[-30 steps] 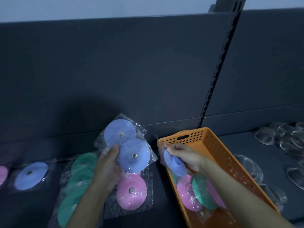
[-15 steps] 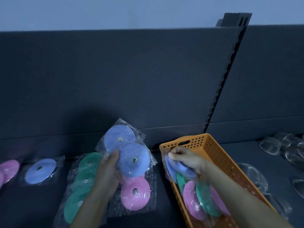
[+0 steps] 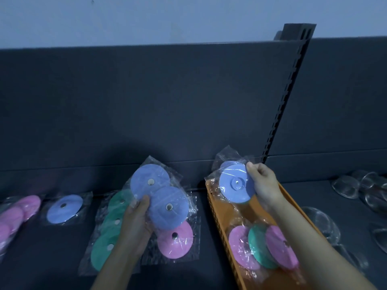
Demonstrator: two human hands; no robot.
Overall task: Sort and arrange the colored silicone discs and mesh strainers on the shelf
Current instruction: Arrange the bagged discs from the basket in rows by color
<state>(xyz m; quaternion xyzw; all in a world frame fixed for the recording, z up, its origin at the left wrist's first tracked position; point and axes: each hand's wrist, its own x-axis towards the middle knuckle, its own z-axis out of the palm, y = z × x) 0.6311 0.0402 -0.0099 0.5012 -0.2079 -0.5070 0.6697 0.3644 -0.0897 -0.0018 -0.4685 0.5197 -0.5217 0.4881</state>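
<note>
Your right hand (image 3: 265, 184) pinches a film-bagged round blue silicone disc (image 3: 234, 185) at its rim; your left hand (image 3: 135, 220) grips two blue bagged discs (image 3: 171, 216). Likely light, slippery: grip rims.

At least four blue discs (image 3: 65, 208), four green discs (image 3: 101, 254), about six pink discs (image 3: 178, 248) and one orange basket (image 3: 230, 214). The clear strainers (image 3: 345, 186) at far right are too blurred to count.
</note>
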